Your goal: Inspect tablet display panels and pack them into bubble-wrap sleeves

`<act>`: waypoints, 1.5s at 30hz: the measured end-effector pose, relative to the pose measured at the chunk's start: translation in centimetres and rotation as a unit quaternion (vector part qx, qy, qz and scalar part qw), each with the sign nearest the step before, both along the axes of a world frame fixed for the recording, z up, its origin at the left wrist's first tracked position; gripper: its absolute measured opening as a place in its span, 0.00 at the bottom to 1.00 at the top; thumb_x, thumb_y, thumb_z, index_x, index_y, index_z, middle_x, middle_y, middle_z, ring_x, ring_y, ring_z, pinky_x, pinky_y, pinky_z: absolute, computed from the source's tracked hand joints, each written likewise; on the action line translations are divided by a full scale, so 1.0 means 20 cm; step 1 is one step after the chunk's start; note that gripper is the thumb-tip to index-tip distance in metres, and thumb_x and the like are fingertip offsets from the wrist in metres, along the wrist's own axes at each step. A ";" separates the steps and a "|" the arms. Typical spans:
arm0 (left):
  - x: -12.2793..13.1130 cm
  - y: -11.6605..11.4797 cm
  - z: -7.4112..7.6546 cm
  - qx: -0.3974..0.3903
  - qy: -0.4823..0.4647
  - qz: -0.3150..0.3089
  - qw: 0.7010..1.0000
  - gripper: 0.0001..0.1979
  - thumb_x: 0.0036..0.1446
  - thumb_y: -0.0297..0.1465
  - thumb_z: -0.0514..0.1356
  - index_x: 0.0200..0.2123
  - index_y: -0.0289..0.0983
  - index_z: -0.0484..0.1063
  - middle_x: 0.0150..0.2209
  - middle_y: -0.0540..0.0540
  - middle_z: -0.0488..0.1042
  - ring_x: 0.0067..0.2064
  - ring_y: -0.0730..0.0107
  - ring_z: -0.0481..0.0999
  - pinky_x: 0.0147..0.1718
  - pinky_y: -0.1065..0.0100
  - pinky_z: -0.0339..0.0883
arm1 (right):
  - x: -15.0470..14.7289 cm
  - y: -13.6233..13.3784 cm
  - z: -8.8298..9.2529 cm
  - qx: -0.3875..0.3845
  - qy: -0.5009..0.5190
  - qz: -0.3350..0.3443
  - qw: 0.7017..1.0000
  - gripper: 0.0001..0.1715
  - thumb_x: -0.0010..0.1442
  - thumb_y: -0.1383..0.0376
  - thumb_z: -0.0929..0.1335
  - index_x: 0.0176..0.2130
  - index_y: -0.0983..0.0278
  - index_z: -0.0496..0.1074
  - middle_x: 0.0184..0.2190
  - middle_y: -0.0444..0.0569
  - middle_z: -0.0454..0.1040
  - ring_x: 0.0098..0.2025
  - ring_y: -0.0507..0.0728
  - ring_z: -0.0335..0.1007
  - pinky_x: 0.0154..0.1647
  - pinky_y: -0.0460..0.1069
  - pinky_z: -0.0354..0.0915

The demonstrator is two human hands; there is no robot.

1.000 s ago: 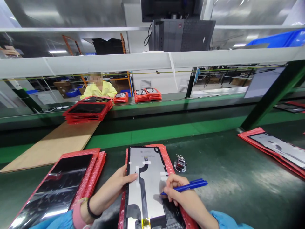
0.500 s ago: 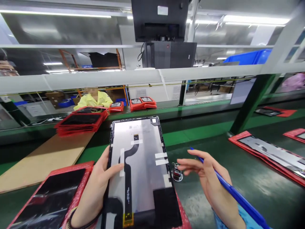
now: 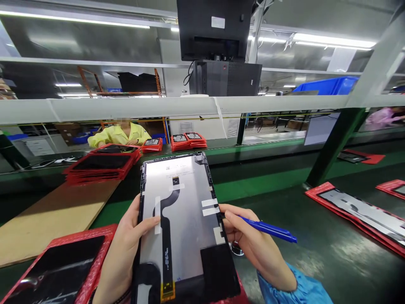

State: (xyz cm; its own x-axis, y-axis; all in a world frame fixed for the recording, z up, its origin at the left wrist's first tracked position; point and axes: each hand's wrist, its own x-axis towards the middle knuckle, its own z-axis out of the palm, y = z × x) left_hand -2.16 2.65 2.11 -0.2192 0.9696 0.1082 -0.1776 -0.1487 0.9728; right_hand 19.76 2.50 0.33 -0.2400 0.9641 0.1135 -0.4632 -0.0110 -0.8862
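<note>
My left hand (image 3: 126, 240) grips the left edge of a tablet display panel (image 3: 186, 223), thumb on its silvery back. The panel is tilted up towards me. A black flex cable (image 3: 166, 245) runs down it, with pale tape strips (image 3: 210, 207) near the right edge and a black patch (image 3: 220, 270) below. A blue pen (image 3: 268, 229) lies in my closed right hand (image 3: 256, 245), its thick end pointing right. These right fingertips touch the panel's right edge by the tape; the pen's other end is hidden by them.
Another black screen on red bubble wrap (image 3: 60, 270) lies at left, beside a tan board (image 3: 63, 211) and a red-wrapped stack (image 3: 98, 164). Right, a wrapped panel (image 3: 360, 207) lies near a green post (image 3: 332, 147). A small shiny object (image 3: 237, 250) is partly behind my right hand. A person in yellow (image 3: 122, 134) sits opposite.
My right hand has moved left to the panel's edge, its fingers closing. The pen has swung from a steep slant to nearly level. My left hand keeps its hold on the panel.
</note>
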 end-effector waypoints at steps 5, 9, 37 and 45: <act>-0.06 0.05 -0.03 -0.021 -0.017 0.012 1.000 0.33 0.44 0.34 0.69 0.56 0.45 0.66 0.46 0.52 0.79 0.47 0.65 0.77 0.35 0.79 0.69 | -0.03 0.03 -0.05 -0.030 -0.044 -0.059 0.997 0.16 0.47 0.54 0.76 0.37 0.57 0.81 0.32 0.46 0.81 0.31 0.55 0.77 0.29 0.47 0.69; -0.06 0.05 -0.03 -0.028 -0.011 0.036 0.999 0.35 0.43 0.36 0.70 0.56 0.46 0.66 0.49 0.52 0.78 0.49 0.66 0.76 0.39 0.80 0.70 | -0.04 0.01 -0.09 -0.037 -0.118 -0.122 0.985 0.16 0.48 0.56 0.74 0.39 0.57 0.80 0.43 0.49 0.77 0.36 0.58 0.74 0.33 0.51 0.69; 0.02 0.00 -0.05 0.013 -0.143 -0.057 0.988 0.20 0.54 0.32 0.62 0.52 0.42 0.72 0.51 0.49 0.77 0.55 0.60 0.72 0.49 0.68 0.67 | 0.04 0.03 -0.16 0.031 -0.195 -0.221 0.955 0.19 0.44 0.51 0.77 0.33 0.60 0.81 0.36 0.53 0.81 0.34 0.63 0.73 0.28 0.52 0.69; -0.01 -0.02 -0.07 0.068 0.073 0.033 0.994 0.13 0.51 0.34 0.65 0.41 0.39 0.77 0.35 0.50 0.81 0.38 0.62 0.79 0.37 0.69 0.70 | 0.03 0.06 -0.06 0.032 -0.166 -0.103 0.980 0.20 0.53 0.52 0.73 0.45 0.56 0.77 0.49 0.50 0.78 0.47 0.63 0.75 0.45 0.54 0.71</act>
